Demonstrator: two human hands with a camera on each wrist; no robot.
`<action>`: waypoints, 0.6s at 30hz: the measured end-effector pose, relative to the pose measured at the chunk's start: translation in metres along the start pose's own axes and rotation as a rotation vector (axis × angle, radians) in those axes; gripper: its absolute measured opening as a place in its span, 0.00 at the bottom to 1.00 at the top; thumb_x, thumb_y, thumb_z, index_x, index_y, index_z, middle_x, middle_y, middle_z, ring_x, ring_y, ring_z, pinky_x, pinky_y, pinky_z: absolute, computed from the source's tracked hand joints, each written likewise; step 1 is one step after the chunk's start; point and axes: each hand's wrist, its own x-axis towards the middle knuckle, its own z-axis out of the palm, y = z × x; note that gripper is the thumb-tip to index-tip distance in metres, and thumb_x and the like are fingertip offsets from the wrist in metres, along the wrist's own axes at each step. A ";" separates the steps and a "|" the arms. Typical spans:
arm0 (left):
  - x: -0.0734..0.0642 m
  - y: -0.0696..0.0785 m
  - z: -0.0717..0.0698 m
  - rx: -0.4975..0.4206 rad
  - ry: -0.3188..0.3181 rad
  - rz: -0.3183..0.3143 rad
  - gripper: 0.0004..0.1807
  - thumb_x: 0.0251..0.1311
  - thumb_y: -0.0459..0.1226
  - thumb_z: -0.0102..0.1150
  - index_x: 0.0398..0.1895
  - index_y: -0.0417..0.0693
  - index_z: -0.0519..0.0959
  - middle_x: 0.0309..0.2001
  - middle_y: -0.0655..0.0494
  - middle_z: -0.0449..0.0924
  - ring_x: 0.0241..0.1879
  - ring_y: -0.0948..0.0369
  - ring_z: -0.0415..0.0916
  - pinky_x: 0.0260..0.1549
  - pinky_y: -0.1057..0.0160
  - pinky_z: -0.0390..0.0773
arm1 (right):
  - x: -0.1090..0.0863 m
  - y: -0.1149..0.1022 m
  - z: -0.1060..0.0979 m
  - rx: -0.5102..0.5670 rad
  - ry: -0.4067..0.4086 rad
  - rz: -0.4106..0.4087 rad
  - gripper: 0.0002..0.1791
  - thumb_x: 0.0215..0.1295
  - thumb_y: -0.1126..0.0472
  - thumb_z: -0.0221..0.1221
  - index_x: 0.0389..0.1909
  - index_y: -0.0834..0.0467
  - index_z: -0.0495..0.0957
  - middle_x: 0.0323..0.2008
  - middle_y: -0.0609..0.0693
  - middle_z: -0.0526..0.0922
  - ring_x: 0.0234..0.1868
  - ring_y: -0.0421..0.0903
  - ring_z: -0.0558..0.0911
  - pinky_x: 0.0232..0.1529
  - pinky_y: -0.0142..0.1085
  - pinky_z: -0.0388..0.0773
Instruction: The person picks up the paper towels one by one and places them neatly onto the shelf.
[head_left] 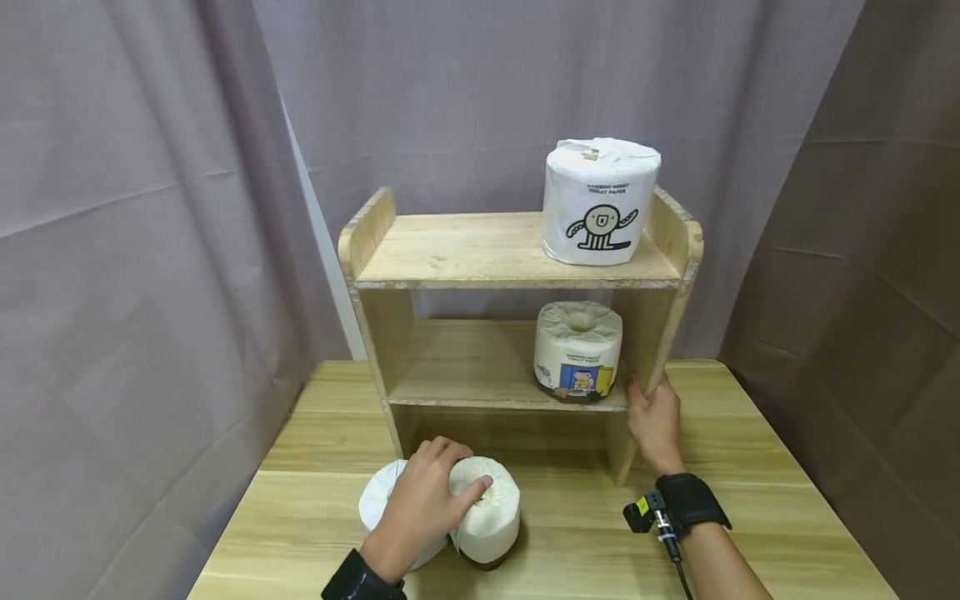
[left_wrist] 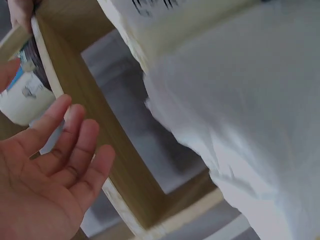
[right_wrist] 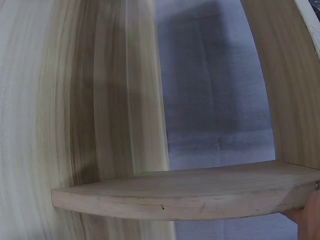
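Observation:
My left hand [head_left: 429, 493] hovers over two wrapped toilet paper rolls on the table, with its fingers loosely bent and nothing gripped. Beneath its thumb side stands a cream toilet paper roll [head_left: 497, 518]. A white toilet paper roll [head_left: 377, 493] is partly hidden behind that hand. In the left wrist view the fingers [left_wrist: 82, 142] are apart from the large white wrapper beside them. My right hand [head_left: 656, 423] grips the right side panel of the wooden shelf [head_left: 461, 242] around the height of its middle board. Only a bit of that hand [right_wrist: 312, 220] enters the right wrist view.
On the shelf's top board, at the right, stands a white toilet paper roll [head_left: 600, 212] with a cartoon figure. A cream roll [head_left: 573, 346] with a colourful print is below it on the middle board. Grey curtains [head_left: 465, 92] surround the wooden table [head_left: 315, 475].

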 end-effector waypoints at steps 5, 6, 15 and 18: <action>-0.006 0.012 0.014 0.142 0.009 0.067 0.31 0.59 0.61 0.72 0.50 0.45 0.85 0.46 0.53 0.84 0.48 0.54 0.80 0.49 0.53 0.79 | 0.001 0.000 0.000 0.000 0.001 0.003 0.21 0.76 0.69 0.54 0.65 0.73 0.72 0.59 0.77 0.79 0.62 0.70 0.79 0.64 0.59 0.71; -0.007 0.014 0.018 0.165 0.009 0.078 0.33 0.58 0.62 0.72 0.51 0.44 0.84 0.46 0.53 0.84 0.48 0.54 0.79 0.49 0.54 0.78 | 0.001 0.000 0.000 0.001 0.001 0.003 0.21 0.76 0.69 0.54 0.65 0.73 0.72 0.59 0.77 0.79 0.62 0.70 0.79 0.64 0.59 0.71; -0.020 0.032 0.048 0.459 0.005 0.148 0.39 0.53 0.69 0.70 0.41 0.40 0.83 0.36 0.51 0.83 0.41 0.55 0.79 0.45 0.57 0.78 | 0.000 0.000 0.001 -0.006 0.001 0.007 0.20 0.76 0.68 0.55 0.64 0.73 0.72 0.58 0.77 0.79 0.61 0.69 0.79 0.63 0.59 0.71; -0.024 0.036 0.057 0.582 0.023 0.135 0.41 0.51 0.72 0.68 0.35 0.41 0.84 0.31 0.52 0.81 0.36 0.54 0.77 0.39 0.57 0.73 | 0.000 -0.001 0.001 -0.006 0.008 0.004 0.20 0.76 0.68 0.55 0.64 0.73 0.73 0.58 0.77 0.80 0.60 0.70 0.79 0.62 0.59 0.71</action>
